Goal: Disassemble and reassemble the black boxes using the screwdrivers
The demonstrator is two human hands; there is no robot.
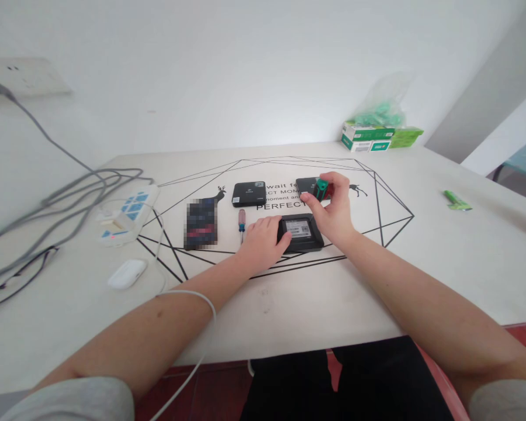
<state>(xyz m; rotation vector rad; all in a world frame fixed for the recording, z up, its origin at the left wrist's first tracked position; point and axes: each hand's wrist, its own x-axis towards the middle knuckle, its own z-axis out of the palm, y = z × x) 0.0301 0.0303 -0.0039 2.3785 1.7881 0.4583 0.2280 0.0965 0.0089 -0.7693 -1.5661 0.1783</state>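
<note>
resting on the black case (304,229): the left hand (263,241), palm down at the left end, thumb parted from the fingers, not closed around it
pinching: the right hand (333,213), narrow, with a green-and-red item (321,188) between thumb and fingers; its exact kind is unclear
case position: on the table (307,321), nearest the person of the black pieces, between the two forearms, a white printed label (298,228) facing up
item position: above the table, at the right side of the rear right black box (305,185); whether it touches the box cannot be told
rear right box: behind the case, partly hidden by the item and the right hand
rear left box: another black box with a small sticker (235,200), lying flat behind the left hand
screwdriver (242,218): clear pinkish and blue handle pointing away from the person, shaft toward the left hand, just in front of the rear left box
blurred dark item (201,224): left of the screwdriver, details masked
left side: white power strip (134,211) with blue patches, grey cables (87,187) beside it, and a small white rounded case (128,273) nearer the person
far right: green-and-white boxes (368,133) near the wall, a clear bag (383,105) on top
right side: a bright green item (456,200) lying well apart from the right hand
</note>
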